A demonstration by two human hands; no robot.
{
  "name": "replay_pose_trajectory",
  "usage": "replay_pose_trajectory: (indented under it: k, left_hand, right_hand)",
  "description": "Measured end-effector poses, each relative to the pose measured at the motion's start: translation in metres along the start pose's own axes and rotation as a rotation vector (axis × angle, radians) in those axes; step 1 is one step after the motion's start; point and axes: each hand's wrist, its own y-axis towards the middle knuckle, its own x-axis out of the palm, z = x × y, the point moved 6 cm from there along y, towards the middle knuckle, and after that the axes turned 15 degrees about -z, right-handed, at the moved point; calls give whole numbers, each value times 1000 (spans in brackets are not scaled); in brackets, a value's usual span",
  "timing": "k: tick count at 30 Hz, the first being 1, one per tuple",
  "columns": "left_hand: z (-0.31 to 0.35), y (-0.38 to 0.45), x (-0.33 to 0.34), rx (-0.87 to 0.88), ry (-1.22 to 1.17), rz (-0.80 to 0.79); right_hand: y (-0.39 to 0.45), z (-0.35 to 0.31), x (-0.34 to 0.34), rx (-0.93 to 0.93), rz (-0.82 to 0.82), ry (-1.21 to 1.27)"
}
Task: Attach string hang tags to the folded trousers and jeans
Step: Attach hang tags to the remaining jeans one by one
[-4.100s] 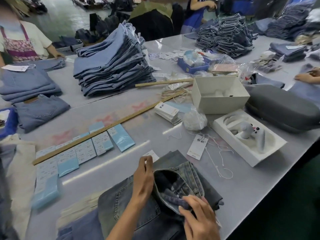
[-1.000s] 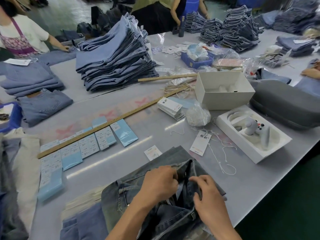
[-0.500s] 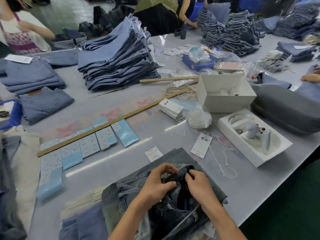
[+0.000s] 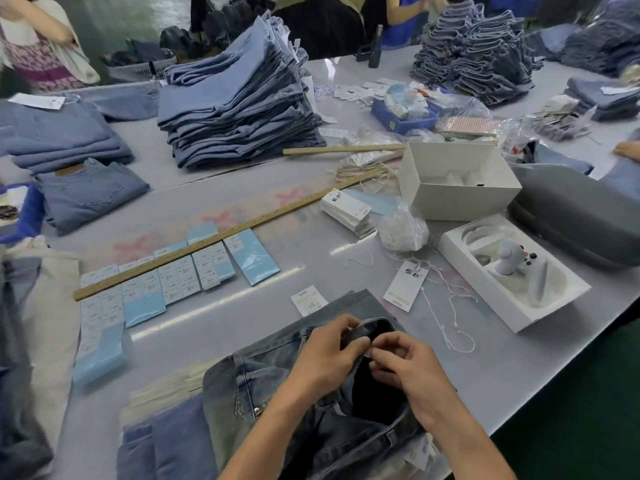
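1. The jeans (image 4: 277, 393) lie at the near edge of the desk (image 4: 346, 244), both hands on them.
2. A hang tag (image 4: 406, 285) lies just beyond them to the right, with an open tray (image 4: 512, 271) further right.
3. A long ruler (image 4: 221, 237) runs across the middle of the desk, cards (image 4: 180, 278) beside it.
4. A tall stack of jeans (image 4: 239, 98) sits far behind the ruler.
5. A box (image 4: 457, 181) stands right of the stack.

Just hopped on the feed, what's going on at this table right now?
A person is working at the waistband of a dark pair of jeans lying on the grey table. The left hand grips the waistband while the right hand pinches at it beside the left. A white hang tag with loose string lies just beyond the jeans, not yet attached. A stack of tags sits farther back.
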Motion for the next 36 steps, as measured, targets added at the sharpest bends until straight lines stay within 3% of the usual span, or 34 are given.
replay_pose_trajectory:
  k: [14, 29, 33, 36]
  left_hand:
    - [-1, -27, -9, 107, -266, 95]
    - [-2, -31, -11, 120, -291, 89]
    - [1, -36, -9, 129, -224, -29]
    - [-21, -52, -21, -17, -23, -101]
  right_hand:
    - [-33, -2, 18, -105, 10, 70]
    - [-33, 1, 19, -158, -32, 29]
    - [-33, -4, 2, -189, 73, -173]
    - [-30, -12, -20, -111, 176, -630]
